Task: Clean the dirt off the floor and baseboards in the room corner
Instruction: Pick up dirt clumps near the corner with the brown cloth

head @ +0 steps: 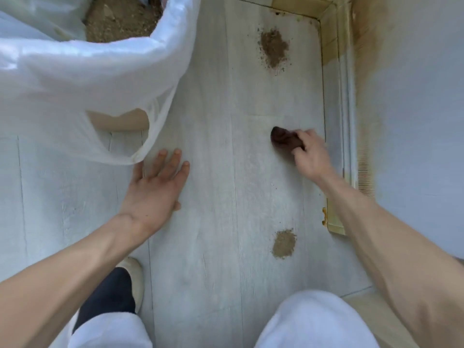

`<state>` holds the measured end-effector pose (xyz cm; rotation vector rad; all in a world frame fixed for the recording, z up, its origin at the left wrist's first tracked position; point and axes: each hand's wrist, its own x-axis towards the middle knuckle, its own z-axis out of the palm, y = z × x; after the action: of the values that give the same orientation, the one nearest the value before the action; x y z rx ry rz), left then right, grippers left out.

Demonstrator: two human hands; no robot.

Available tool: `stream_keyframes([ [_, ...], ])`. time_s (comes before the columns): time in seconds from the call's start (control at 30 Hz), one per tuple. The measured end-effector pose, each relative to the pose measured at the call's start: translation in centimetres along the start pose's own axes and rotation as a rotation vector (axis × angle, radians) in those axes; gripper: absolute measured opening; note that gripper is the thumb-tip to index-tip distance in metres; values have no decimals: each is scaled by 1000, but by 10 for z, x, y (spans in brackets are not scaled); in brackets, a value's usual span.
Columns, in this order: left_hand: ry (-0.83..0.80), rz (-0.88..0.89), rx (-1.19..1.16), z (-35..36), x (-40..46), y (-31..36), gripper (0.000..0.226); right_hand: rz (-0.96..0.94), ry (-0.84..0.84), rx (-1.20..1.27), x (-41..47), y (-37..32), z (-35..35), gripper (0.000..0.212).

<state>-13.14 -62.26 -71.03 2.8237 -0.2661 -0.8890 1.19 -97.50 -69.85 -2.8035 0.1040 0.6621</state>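
My right hand (310,154) grips a dark brown cloth (283,138) and holds it on the pale wooden floor (213,121), close to the right baseboard (347,109). Flat on the floor, with fingers spread, lies my left hand (158,184), just below the hem of a white plastic bag (88,84). One pile of brown dirt (273,49) lies near the corner. A second, smaller dirt pile (283,244) lies nearer to me. The corner baseboards (326,28) are stained yellowish brown.
The white bag stands at the upper left and holds brown soil (120,18). The right wall (414,96) carries a brown smear along its base. My knees in white trousers (313,320) and a foot in a dark sock and pale slipper (133,280) are at the bottom.
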Motion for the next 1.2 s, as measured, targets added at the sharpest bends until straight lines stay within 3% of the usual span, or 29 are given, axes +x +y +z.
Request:
stream_keyframes([
  [0.13, -74, 12, 68, -8, 1, 4, 90, -49, -142, 18, -98, 16, 34, 55],
  [0.23, -126, 32, 91, -16, 0, -1, 89, -173, -237, -17, -116, 29, 24, 48],
  [0.33, -133, 46, 37, -21, -4, -3, 80, -169, -41, 98, -91, 25, -7, 33],
  [0.43, -26, 68, -129, -13, -19, -2, 69, -117, 98, 195, -46, 4, -32, 28],
  [0.67, 291, -91, -617, 29, -74, -11, 47, -88, 106, 98, 56, -100, 4, 48],
  [0.73, 376, -183, -693, 31, -92, -23, 43, -152, 90, 68, 63, -156, 30, 55],
  [0.83, 429, -320, -747, 37, -113, -43, 42, -394, -6, -40, 31, -217, 77, 52],
  [0.93, 459, -366, -747, 36, -121, -53, 41, -617, -145, -81, -22, -191, 90, 53],
  [1.03, 501, -422, -785, 37, -124, -60, 39, -717, -406, -93, -67, -119, 76, 55],
  [1.13, 554, -458, -852, 41, -126, -56, 37, -631, -518, -108, -91, -74, 52, 49],
  [1.2, 597, -510, -923, 42, -127, -55, 36, -570, -490, -81, -91, -68, 36, 41],
])
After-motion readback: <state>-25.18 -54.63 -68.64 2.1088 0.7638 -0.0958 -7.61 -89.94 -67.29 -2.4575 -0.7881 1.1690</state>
